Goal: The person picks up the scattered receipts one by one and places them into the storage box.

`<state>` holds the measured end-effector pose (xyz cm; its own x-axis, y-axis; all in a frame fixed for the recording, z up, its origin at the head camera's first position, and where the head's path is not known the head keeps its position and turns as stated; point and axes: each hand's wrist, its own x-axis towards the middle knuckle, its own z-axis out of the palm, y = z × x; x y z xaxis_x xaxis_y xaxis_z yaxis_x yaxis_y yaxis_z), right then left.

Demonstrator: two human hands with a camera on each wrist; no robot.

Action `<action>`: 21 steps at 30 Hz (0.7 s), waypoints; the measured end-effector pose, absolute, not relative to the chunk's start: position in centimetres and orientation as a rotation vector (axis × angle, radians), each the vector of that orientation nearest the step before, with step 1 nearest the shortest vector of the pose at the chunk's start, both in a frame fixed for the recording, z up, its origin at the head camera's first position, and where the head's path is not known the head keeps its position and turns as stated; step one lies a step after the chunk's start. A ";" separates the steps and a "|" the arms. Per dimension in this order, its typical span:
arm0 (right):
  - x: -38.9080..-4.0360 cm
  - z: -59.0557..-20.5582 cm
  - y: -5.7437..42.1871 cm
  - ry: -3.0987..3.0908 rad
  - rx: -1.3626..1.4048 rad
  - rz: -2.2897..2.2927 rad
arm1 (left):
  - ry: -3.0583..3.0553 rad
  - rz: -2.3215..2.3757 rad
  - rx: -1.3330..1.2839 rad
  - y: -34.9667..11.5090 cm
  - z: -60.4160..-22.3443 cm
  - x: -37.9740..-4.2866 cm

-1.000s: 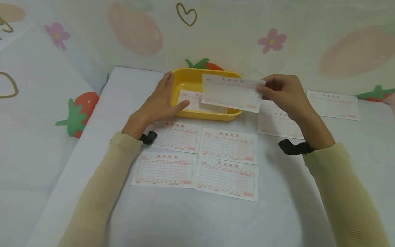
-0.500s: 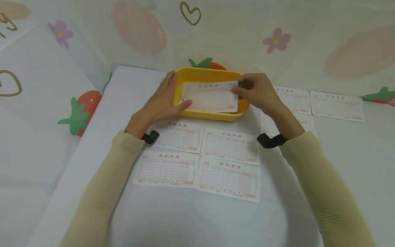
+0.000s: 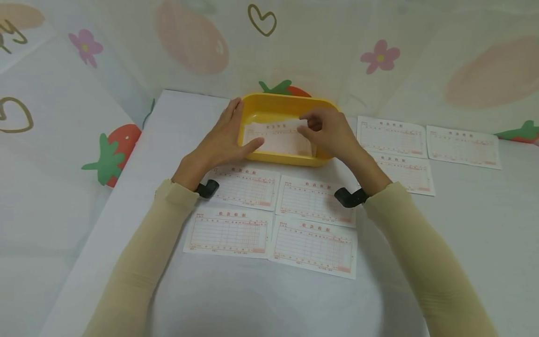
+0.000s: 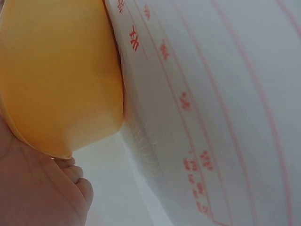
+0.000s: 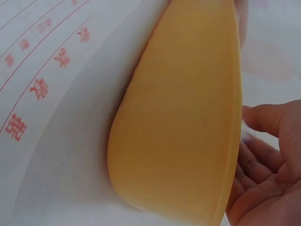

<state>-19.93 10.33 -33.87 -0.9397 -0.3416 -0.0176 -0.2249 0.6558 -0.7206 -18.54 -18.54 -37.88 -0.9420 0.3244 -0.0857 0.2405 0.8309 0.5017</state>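
Observation:
A yellow plastic basin (image 3: pixel 290 160) stands at the back of the table, with white paper receipt slips (image 3: pixel 275 138) printed in red lying inside it. My left hand (image 3: pixel 221 138) rests against the basin's left side, its fingers extended along the wall and its thumb over the front rim. Over the right part of the basin is my right hand (image 3: pixel 330 131), thumb and forefinger apart beside the upper right corner of the top slip. In the right wrist view the basin's outer wall (image 5: pixel 178 113) hides part of that hand. The left wrist view shows the basin wall (image 4: pixel 61 70) above another receipt slip (image 4: pixel 202 94).
Several receipt slips (image 3: pixel 313 245) lie in two rows in front of the basin. More slips (image 3: pixel 391 137) lie to its right, one farther out (image 3: pixel 463 146). Behind the table hangs a cloth (image 3: pixel 316 51) printed with strawberries and flowers.
My right hand has carried a receipt slip leftward and down into the basin, and its thumb and forefinger have parted from it. My left hand has stayed at the basin's left side.

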 end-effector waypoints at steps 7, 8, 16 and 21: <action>-19.2 -33.7 10.8 2.793 -0.506 -1.061 | 2.853 0.752 0.458 -18.5 -37.9 -18.5; -19.1 -33.6 11.1 2.806 -0.516 -1.058 | 2.853 0.752 0.458 -18.5 -37.9 -18.5; -18.0 -33.4 14.0 2.927 -0.589 -1.181 | 2.851 0.748 0.440 -18.5 -37.9 -18.5; -16.7 -33.3 16.8 3.005 -0.534 -1.215 | 2.858 0.752 0.444 -18.6 -37.8 -18.5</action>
